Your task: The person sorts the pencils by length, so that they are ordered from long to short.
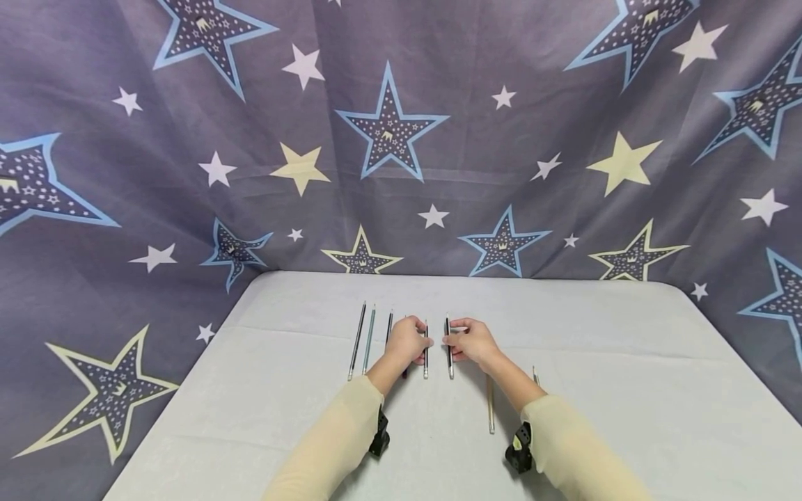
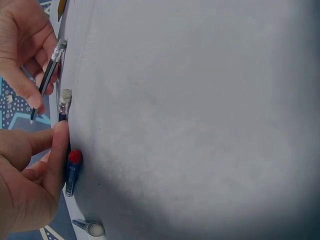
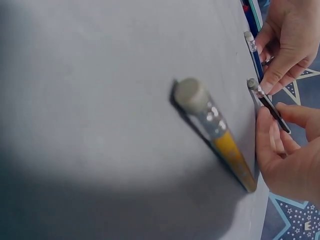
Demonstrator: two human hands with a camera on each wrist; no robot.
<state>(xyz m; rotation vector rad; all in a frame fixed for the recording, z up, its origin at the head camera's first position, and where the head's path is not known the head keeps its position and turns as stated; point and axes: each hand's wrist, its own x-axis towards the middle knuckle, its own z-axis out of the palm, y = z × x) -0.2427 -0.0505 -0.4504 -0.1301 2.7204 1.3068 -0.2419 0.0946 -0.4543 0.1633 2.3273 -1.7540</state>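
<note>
Two dark pencils stand close together, side by side, at the middle of the table. My left hand (image 1: 408, 341) pinches the left one, a dark pencil (image 1: 426, 367) with a pale eraser, between thumb and fingers. The other, a black pencil (image 1: 450, 365), is gripped by my right hand (image 1: 475, 342) from its right side; the left wrist view shows this black pencil (image 2: 49, 75) tilted, eraser end up. Partly hidden under my left hand is a dark blue stick with a red end (image 2: 74, 167). Left of that hand lies another dark pencil (image 1: 390, 324).
Farther left lie a teal pencil (image 1: 370, 337) and a black pencil (image 1: 357, 341), roughly parallel. Below my right forearm is a yellow pencil (image 1: 491, 407), with another pencil tip (image 1: 535, 376) beyond the wrist. A star-patterned curtain hangs behind the white-covered table (image 1: 626, 334).
</note>
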